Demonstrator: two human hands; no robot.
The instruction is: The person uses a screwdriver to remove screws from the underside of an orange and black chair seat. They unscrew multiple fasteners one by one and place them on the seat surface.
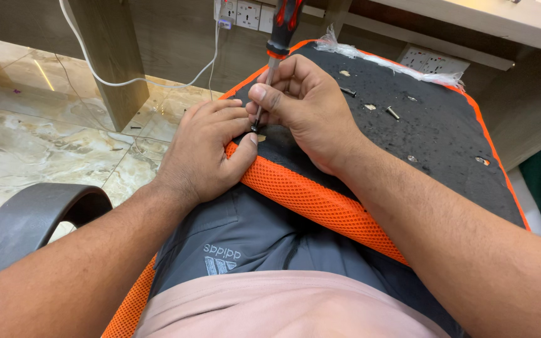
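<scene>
An upturned chair seat (433,144), black underneath with an orange mesh edge (308,200), rests across my lap. My right hand (311,109) grips the metal shaft of a screwdriver with a red and black handle (283,28). Its tip stands upright on a screw hole near the seat's front left corner. My left hand (211,150) clasps that corner of the seat, thumb beside the tip. Two loose dark screws (393,113) lie on the black surface farther back.
A grey chair armrest (26,225) curves at the lower left. A marble floor (26,138), a wooden desk leg (111,56) and a white cable (126,81) lie to the left. Wall sockets (245,12) sit ahead. A wooden desk (521,69) stands at the right.
</scene>
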